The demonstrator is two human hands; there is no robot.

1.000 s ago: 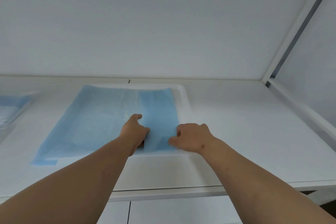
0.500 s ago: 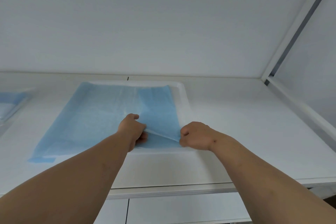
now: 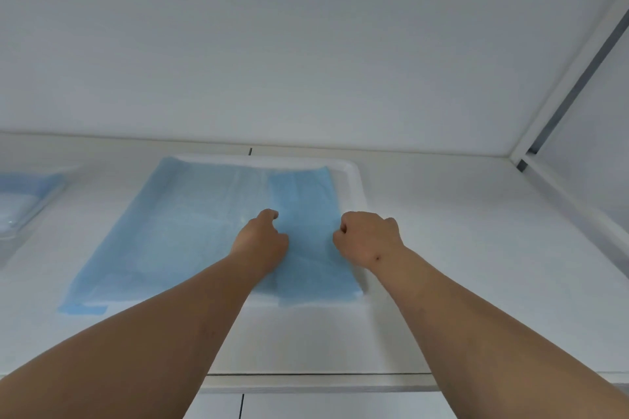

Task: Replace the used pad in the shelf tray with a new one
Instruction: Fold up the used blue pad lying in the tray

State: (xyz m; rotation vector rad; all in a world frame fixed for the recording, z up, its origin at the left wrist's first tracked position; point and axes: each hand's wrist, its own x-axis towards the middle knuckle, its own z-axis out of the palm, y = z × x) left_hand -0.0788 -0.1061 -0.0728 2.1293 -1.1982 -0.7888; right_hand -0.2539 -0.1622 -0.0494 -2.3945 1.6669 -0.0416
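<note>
Item: pad [image 3: 204, 235], blue, disposable sheet type.

Handling (judged): very light, thin and limp; no stiffness of its own, so it follows whatever pulls it and creases readily. Surface looks slightly slick, with a faint sheen. Liable to tear or bunch if tugged from one point. Best taken at an edge or fold line, with both hands well apart, and drawn outward evenly.

Appearance: pale blue, faintly quilted texture; the right-hand strip is a deeper blue, apparently a folded-over layer not yet opened out. Fold creases run front to back. The left edge overhangs the tray and lies on the shelf surface; a small darker tab shows at the near left corner.

Location: lying in the white tray [image 3: 357, 180] on the shelf [image 3: 459, 265], which has a white back wall.

Left hand [image 3: 262, 241]: resting on the pad at the boundary of the darker strip, fingers curled down onto the sheet; whether they pinch a layer cannot be told.

Right hand [image 3: 369, 238]: at the strip's right edge, fingers curled tight, seemingly pinching that edge.

Other: a second tray [image 3: 30, 211] with blue lining at far left.
</note>
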